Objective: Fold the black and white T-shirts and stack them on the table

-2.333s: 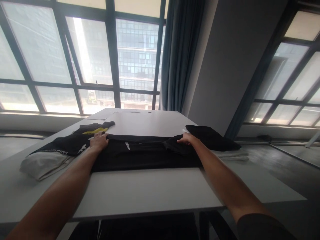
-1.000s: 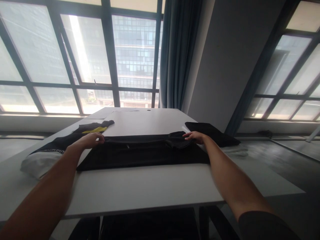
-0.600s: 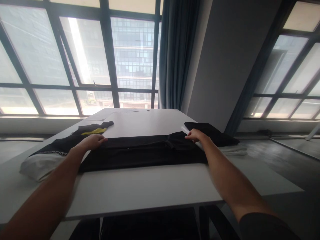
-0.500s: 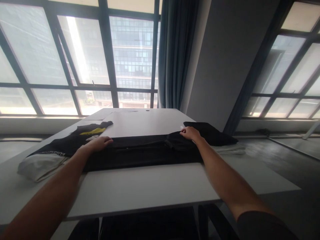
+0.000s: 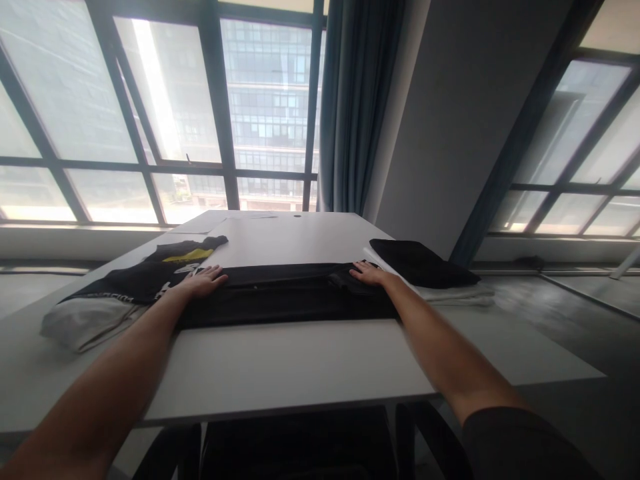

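Observation:
A black garment [image 5: 290,303] lies across the white table in a long folded band; its exact kind I cannot make out. My left hand [image 5: 206,281] rests on its left end with the fingers stretched out. On the right end, where the cloth is bunched, my right hand [image 5: 367,272] presses down with spread fingers. To the left lies a loose pile with a black printed garment [image 5: 145,270] bearing a yellow patch, and a light grey garment [image 5: 93,321] in front of it. Beside my right hand is a folded black garment [image 5: 423,262] on top of folded pale cloth [image 5: 457,295].
The white table [image 5: 295,367] reaches back towards the windows. A dark chair [image 5: 295,443] stands under its front edge. Behind the table hang a blue-grey curtain [image 5: 350,113] and, beside it, a grey pillar [image 5: 465,120]. Thin sheets lie at the table's far left.
Both hands have gone from pinching the black garment's far edge to lying flat on it with fingers extended. The far edge is laid down, and the view has shifted slightly.

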The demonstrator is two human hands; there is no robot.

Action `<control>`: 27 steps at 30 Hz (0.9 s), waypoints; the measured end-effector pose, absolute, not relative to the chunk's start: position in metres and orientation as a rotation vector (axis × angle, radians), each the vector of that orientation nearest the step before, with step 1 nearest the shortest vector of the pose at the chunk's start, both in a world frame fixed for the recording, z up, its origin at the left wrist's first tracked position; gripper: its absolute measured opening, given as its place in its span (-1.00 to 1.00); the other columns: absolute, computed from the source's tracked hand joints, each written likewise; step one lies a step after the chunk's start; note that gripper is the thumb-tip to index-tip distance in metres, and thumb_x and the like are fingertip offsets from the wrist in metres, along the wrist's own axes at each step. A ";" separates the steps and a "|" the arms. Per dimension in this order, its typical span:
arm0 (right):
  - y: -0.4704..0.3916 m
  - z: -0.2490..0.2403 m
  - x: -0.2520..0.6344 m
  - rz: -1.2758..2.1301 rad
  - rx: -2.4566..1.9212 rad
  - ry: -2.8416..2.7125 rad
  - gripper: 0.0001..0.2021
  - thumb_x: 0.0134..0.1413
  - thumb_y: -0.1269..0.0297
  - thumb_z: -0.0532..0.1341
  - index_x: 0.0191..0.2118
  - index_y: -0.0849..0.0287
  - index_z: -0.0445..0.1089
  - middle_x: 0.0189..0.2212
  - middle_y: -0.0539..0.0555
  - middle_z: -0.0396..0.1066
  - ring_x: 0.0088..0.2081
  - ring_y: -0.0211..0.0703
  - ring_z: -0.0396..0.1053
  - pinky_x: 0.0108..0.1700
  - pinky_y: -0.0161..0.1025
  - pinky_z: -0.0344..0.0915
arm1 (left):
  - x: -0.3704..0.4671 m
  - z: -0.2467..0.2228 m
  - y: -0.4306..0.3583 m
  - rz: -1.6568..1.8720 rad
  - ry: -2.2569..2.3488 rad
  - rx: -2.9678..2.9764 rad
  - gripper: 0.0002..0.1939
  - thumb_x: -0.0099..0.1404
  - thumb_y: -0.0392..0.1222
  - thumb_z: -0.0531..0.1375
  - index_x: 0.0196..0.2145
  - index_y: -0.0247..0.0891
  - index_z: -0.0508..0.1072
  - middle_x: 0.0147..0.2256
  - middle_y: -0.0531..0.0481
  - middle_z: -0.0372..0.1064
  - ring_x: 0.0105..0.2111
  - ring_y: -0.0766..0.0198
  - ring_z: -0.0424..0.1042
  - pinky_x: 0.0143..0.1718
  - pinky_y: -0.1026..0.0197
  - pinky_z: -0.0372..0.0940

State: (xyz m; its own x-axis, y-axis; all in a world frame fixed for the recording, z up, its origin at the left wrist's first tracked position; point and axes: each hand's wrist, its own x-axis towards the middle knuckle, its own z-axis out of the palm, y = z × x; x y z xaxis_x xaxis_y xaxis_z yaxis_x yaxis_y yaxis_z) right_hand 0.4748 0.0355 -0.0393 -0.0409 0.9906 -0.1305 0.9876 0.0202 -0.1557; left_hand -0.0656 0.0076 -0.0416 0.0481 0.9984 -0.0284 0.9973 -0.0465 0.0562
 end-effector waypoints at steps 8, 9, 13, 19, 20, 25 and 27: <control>0.008 -0.017 0.421 0.354 -1.979 -2.378 -0.18 0.22 -0.27 0.01 0.43 0.15 -0.03 0.42 0.23 -0.16 0.40 0.15 -0.15 0.37 0.02 -0.15 | -0.052 -0.029 0.000 0.205 2.138 2.404 -0.33 0.44 0.11 -0.19 0.36 -0.25 0.12 0.38 -0.17 -0.07 0.38 -0.02 -0.09 0.32 -0.23 -0.19; 0.003 -0.016 0.410 0.425 -2.009 -2.424 -0.11 0.16 -0.32 0.04 0.44 0.14 -0.08 0.43 0.24 -0.20 0.40 0.19 -0.14 0.36 0.03 -0.13 | -0.048 -0.029 -0.001 0.202 2.078 2.413 -0.31 0.43 0.13 -0.20 0.37 -0.26 0.09 0.39 -0.16 -0.09 0.38 -0.01 -0.10 0.32 -0.20 -0.17; -0.012 -0.018 0.380 0.488 -2.230 -2.421 0.05 0.02 -0.44 0.06 0.46 0.10 -0.23 0.44 0.26 -0.35 0.40 0.39 -0.26 0.35 0.24 -0.24 | -0.038 -0.035 -0.004 0.052 1.953 2.343 -0.27 0.41 0.19 -0.20 0.40 -0.21 0.03 0.41 -0.11 -0.19 0.40 -0.01 -0.19 0.32 -0.20 -0.15; -0.006 -0.030 0.382 0.388 -2.069 -2.397 -0.18 0.23 -0.32 -0.12 0.46 0.01 -0.22 0.46 0.14 -0.40 0.43 0.27 -0.41 0.33 0.32 -0.31 | -0.046 -0.036 0.001 0.013 2.061 2.256 -0.21 0.37 0.26 -0.14 0.39 -0.26 0.06 0.39 -0.20 -0.16 0.39 -0.07 -0.16 0.30 -0.20 -0.08; -0.003 -0.032 0.382 0.286 -2.030 -2.371 -0.22 0.27 -0.27 -0.13 0.45 0.03 -0.17 0.46 0.16 -0.34 0.43 0.23 -0.36 0.34 0.28 -0.31 | -0.047 -0.035 0.002 0.005 2.073 2.250 -0.20 0.36 0.27 -0.12 0.38 -0.27 0.07 0.39 -0.22 -0.14 0.38 -0.10 -0.13 0.30 -0.18 -0.05; -0.008 -0.025 0.368 -0.348 -1.902 -2.221 -0.42 0.33 0.02 0.00 0.33 0.22 0.15 0.35 0.31 0.04 0.34 0.20 -0.03 0.33 0.12 -0.20 | -0.047 -0.031 0.005 -0.062 2.167 2.186 -0.12 0.28 0.36 -0.04 0.33 -0.34 0.20 0.35 -0.31 -0.02 0.28 -0.30 0.12 0.23 -0.20 0.09; -0.019 -0.018 0.359 -0.358 -1.939 -2.216 -0.48 0.32 0.03 0.01 0.24 0.21 0.28 0.25 0.34 0.20 0.23 0.22 0.15 0.25 0.12 -0.02 | -0.049 -0.034 0.008 -0.027 2.189 2.197 -0.09 0.23 0.40 -0.02 0.27 -0.39 0.31 0.29 -0.41 0.11 0.22 -0.37 0.21 0.16 -0.25 0.16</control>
